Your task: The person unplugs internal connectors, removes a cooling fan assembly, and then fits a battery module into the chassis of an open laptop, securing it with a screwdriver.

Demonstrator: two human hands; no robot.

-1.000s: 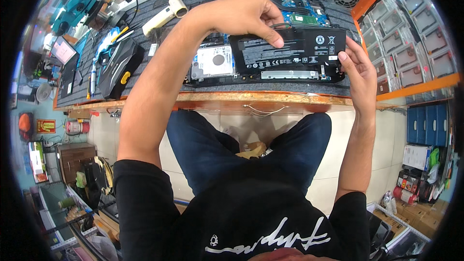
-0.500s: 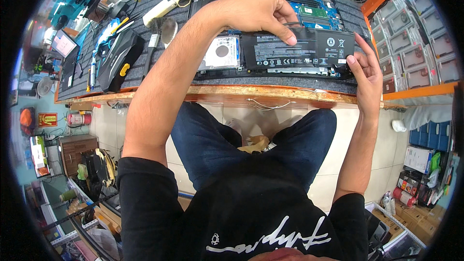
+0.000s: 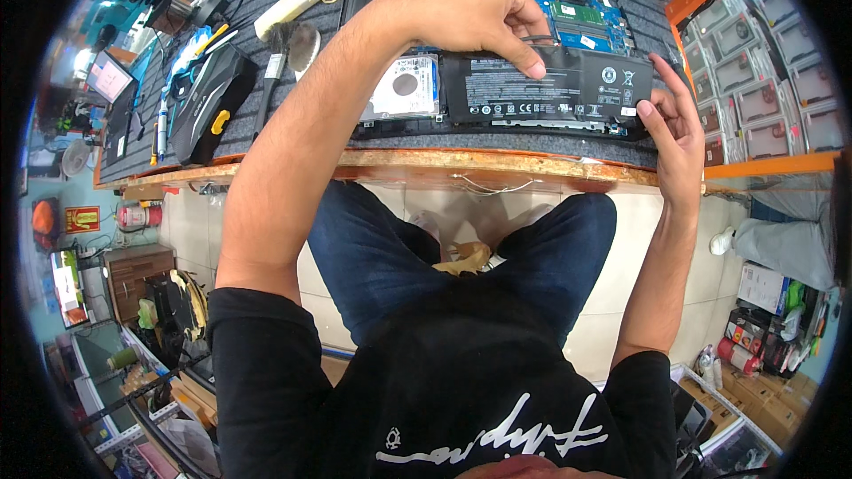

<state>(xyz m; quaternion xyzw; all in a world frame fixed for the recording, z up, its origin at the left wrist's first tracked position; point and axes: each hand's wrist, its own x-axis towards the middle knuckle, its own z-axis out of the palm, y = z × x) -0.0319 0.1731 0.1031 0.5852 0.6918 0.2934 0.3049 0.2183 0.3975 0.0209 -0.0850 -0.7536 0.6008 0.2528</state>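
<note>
A flat black laptop battery [image 3: 524,89] with white print lies tilted over the front part of an opened laptop. My left hand [image 3: 488,18] is closed on its far edge, thumb on top and the other fingers behind it, partly hidden. At the battery's right end, my right hand [image 3: 676,129] pinches the corner between thumb and fingers. To the left of the battery sits a silver hard drive [image 3: 404,87] in the laptop. Beyond the battery shows the blue circuit board [image 3: 612,13] with a green memory module [image 3: 575,12].
On the ribbed grey mat [image 3: 248,137] at left lie a cream heat gun [image 3: 297,4], a brush [image 3: 277,58], a black-and-yellow tool case [image 3: 213,111] and screwdrivers. Clear drawers [image 3: 754,89] in an orange frame stand at right. Another person's grey trouser leg [image 3: 785,248] shows beyond them.
The battery and both hands hold nearly the same place, with my view shifted slightly. At the right, the other person's leg and shoe have come further into view.
</note>
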